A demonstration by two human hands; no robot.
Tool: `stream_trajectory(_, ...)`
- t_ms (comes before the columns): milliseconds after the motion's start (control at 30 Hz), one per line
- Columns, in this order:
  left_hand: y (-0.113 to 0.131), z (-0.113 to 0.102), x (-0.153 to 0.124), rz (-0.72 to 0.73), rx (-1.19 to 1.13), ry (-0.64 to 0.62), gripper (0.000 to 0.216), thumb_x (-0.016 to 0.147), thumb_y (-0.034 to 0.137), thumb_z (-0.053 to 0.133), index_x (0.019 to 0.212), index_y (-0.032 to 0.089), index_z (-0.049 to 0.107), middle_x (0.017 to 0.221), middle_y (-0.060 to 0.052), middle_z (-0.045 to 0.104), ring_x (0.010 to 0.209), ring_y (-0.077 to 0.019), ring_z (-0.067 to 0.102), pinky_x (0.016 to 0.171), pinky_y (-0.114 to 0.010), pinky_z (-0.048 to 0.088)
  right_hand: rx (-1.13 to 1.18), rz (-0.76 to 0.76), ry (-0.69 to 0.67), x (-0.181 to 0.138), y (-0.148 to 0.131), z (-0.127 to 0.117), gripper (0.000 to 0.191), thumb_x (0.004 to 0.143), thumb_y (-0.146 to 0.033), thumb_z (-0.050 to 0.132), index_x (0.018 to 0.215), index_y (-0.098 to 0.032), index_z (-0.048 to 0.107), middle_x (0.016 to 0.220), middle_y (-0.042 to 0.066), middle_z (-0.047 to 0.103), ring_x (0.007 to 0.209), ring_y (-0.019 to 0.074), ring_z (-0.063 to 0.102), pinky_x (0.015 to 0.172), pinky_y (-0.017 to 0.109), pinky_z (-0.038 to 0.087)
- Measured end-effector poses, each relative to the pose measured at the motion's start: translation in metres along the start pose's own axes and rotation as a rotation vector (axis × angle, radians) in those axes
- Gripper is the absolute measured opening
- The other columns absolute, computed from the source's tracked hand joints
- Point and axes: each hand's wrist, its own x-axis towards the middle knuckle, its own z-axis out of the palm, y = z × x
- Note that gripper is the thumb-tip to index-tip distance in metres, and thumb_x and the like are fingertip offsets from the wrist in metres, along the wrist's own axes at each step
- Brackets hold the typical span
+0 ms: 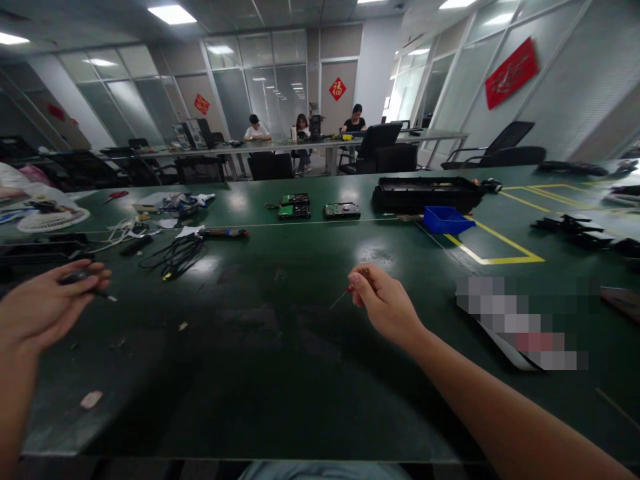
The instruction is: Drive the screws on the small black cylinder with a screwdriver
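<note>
My right hand [385,300] is closed around the handle of a thin-shafted screwdriver [339,299], its tip slanting down and left above the green table [280,380]. Most of the handle is hidden by my fingers; a bit of red shows. At the left, my left hand [53,303] grips a small dark object [75,276] with a pale tip sticking out toward the right; its kind is not clear. Beyond my hands lie a hard drive [343,211] and green circuit boards [294,206].
Black cables [177,257] and a red-and-blue-ended tool [225,233] lie at left. A blue bin [447,220] stands before a long black casing [427,195]. A blurred-out flat item [515,327] lies right of my forearm. Several people sit at a far table.
</note>
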Motion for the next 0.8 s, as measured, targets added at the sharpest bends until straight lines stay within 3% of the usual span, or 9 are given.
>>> stream_trajectory(67,0.005,0.024,-0.011,-0.093,-0.094,-0.216,0.018,0.089,0.005,0.052,0.098,0.018,0.060,0.097,0.006,0.069,0.094,-0.0092,0.062,0.085,-0.022,0.049,0.026,0.003,0.001,0.000,0.002,0.000,0.025,0.101,-0.042,0.045,0.094,-0.022,0.059,0.068,-0.001,0.063,0.065,0.0161,0.062,0.061,0.028,0.045)
stream_trajectory(133,0.015,0.052,-0.030,-0.036,-0.097,-0.413,0.020,0.090,0.012,0.056,0.108,0.020,0.059,0.117,0.004,0.066,0.106,-0.0144,0.062,0.091,-0.028,0.050,0.062,0.000,-0.006,0.000,0.004,0.001,0.025,0.101,-0.042,0.044,0.097,-0.023,0.059,0.071,0.000,0.063,0.069,0.0165,0.062,0.063,0.029,0.046)
stream_trajectory(233,0.031,0.100,-0.064,0.051,-0.020,-0.680,0.037,0.081,0.024,0.070,0.117,0.020,0.059,0.107,-0.003,0.069,0.099,-0.0185,0.066,0.090,-0.032,0.052,0.118,-0.010,-0.025,-0.001,0.005,0.002,0.025,0.102,-0.041,0.042,0.102,-0.022,0.059,0.076,0.000,0.063,0.073,0.0165,0.063,0.067,0.030,0.047)
stream_trajectory(367,0.044,0.159,-0.105,0.233,0.072,-0.914,0.048,0.078,0.026,0.074,0.123,0.022,0.060,0.108,-0.004,0.069,0.100,-0.0213,0.067,0.095,-0.039,0.051,0.158,-0.026,-0.040,-0.003,0.004,0.002,0.024,0.100,-0.039,0.047,0.096,-0.021,0.061,0.075,0.000,0.063,0.071,0.0157,0.061,0.067,0.029,0.047)
stream_trajectory(467,0.042,0.193,-0.129,0.276,0.066,-0.973,0.044,0.076,0.015,0.071,0.118,0.020,0.062,0.107,-0.005,0.070,0.098,-0.0206,0.067,0.094,-0.039,0.051,0.234,-0.027,-0.018,-0.002,0.004,0.000,0.025,0.098,-0.041,0.053,0.087,-0.021,0.063,0.069,-0.001,0.061,0.064,0.0142,0.058,0.061,0.028,0.045)
stream_trajectory(567,0.031,0.215,-0.146,0.378,0.108,-1.035,0.037,0.075,0.009,0.071,0.109,0.022,0.067,0.107,-0.004,0.070,0.099,-0.0211,0.066,0.093,-0.038,0.050,0.427,-0.032,0.088,-0.001,0.006,-0.001,0.026,0.097,-0.043,0.053,0.087,-0.021,0.063,0.067,-0.002,0.059,0.058,0.0128,0.055,0.056,0.027,0.044)
stream_trajectory(700,0.013,0.227,-0.157,0.522,0.113,-1.001,0.035,0.078,0.008,0.070,0.108,0.026,0.070,0.114,-0.001,0.069,0.108,-0.0202,0.062,0.100,-0.036,0.045,0.611,-0.043,0.205,0.001,0.007,-0.001,0.024,0.099,-0.042,0.052,0.092,-0.022,0.063,0.070,-0.002,0.061,0.059,0.0132,0.059,0.056,0.028,0.047)
stream_trajectory(800,0.003,0.230,-0.159,0.510,0.087,-0.953,0.033,0.080,0.009,0.069,0.108,0.025,0.069,0.112,0.000,0.069,0.107,-0.0192,0.062,0.098,-0.033,0.045,0.481,-0.063,0.221,0.000,0.007,0.000,0.022,0.099,-0.041,0.052,0.095,-0.022,0.063,0.072,-0.001,0.063,0.064,0.0137,0.061,0.061,0.029,0.049)
